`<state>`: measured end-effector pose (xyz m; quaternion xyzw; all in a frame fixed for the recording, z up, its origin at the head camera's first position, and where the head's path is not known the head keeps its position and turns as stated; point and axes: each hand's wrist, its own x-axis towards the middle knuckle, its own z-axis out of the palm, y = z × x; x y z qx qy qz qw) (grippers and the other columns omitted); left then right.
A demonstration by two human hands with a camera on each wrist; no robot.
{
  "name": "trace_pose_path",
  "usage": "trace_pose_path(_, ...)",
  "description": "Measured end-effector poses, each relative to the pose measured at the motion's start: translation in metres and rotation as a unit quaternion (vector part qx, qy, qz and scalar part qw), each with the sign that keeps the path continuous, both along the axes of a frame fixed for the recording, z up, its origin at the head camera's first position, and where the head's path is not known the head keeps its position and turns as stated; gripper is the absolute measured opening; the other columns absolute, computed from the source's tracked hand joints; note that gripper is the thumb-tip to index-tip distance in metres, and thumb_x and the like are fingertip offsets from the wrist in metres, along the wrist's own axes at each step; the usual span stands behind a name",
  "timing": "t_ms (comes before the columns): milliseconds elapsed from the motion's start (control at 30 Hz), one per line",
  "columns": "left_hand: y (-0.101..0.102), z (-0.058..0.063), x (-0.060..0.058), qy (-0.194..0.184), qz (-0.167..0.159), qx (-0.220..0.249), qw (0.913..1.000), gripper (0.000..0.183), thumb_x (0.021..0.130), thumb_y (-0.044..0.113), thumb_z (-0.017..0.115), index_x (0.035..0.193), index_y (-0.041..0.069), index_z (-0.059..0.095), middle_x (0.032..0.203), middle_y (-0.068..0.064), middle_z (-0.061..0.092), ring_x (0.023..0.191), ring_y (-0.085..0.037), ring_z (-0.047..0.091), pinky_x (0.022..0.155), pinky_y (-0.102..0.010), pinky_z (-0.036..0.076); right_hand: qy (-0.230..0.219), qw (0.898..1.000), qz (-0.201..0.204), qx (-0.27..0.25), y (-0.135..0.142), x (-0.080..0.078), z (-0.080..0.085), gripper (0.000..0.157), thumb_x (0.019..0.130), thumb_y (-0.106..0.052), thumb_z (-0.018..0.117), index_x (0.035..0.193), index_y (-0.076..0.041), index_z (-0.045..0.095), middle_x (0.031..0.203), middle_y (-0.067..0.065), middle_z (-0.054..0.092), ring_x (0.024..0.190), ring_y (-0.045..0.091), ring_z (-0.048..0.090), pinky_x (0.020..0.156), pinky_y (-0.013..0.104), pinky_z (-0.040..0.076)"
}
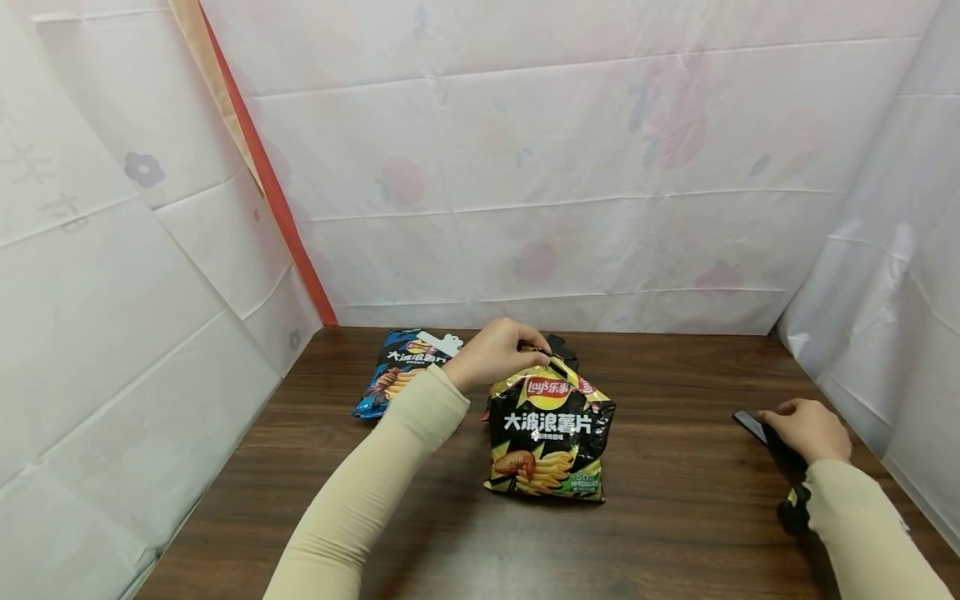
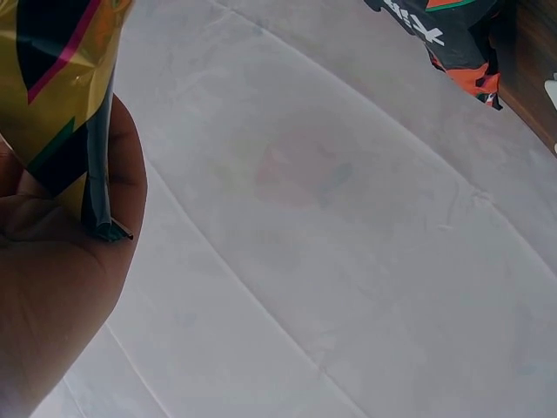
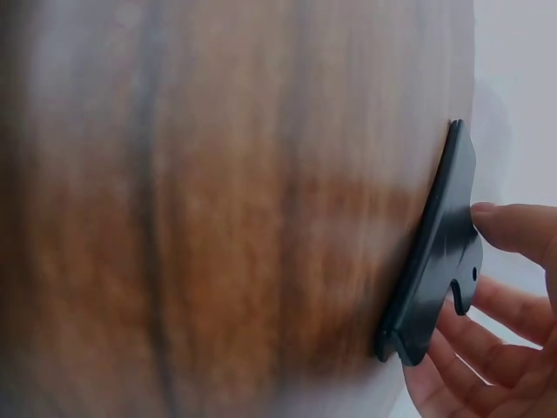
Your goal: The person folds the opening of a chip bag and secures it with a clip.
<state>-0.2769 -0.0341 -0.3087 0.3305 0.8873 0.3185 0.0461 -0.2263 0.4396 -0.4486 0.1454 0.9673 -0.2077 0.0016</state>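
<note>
My left hand (image 1: 497,354) pinches the top edge of a black and yellow Lay's chip bag (image 1: 546,450), which stands upright on the wooden table. In the left wrist view the fingers curl round the bag's yellow top (image 2: 65,113). Over at the right, my right hand (image 1: 813,429) holds a flat black bag clip (image 3: 439,252) at the table surface, thumb on one side and fingers on the other. One end of that clip (image 1: 750,426) sticks out past the fingertips in the head view.
A blue chip bag (image 1: 375,392) with a white clip (image 1: 442,342) lies at the back left. Behind the yellow bag, a black clip-like piece (image 1: 564,352) shows, mostly hidden. A black and orange bag (image 2: 461,43) appears in the left wrist view. White cloth (image 1: 525,167) walls surround the table.
</note>
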Motion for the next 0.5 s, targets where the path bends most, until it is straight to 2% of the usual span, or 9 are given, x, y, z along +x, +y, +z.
trace_pose_path(267, 0.0007, 0.0000, -0.0006, 0.000, -0.004, 0.001, 1.0000, 0.015, 0.095, 0.023, 0.066, 0.103, 0.014, 0.076, 0.089, -0.005, 0.075, 0.042, -0.008, 0.030, 0.049, -0.023, 0.032, 0.007, 1.000, 0.012, -0.008, 0.0019, 0.0024, 0.0024, 0.057, 0.094, -0.043, 0.059, 0.109, 0.011, 0.065, 0.110, 0.034, 0.063, 0.081, 0.045, 0.063, 0.059, 0.044, 0.047)
trace_pose_path(500, 0.0003, -0.0002, -0.0009, 0.004, -0.004, -0.001, 1.0000, 0.015, 0.095, 0.023, 0.066, 0.103, 0.014, 0.076, 0.090, -0.004, 0.075, 0.042, -0.008, 0.029, 0.049, -0.023, 0.032, -0.004, 1.000, 0.028, -0.013, 0.0011, 0.0034, 0.0084, 0.051, 0.093, -0.038, 0.060, 0.107, 0.011, 0.067, 0.109, 0.034, 0.064, 0.081, 0.044, 0.063, 0.059, 0.043, 0.048)
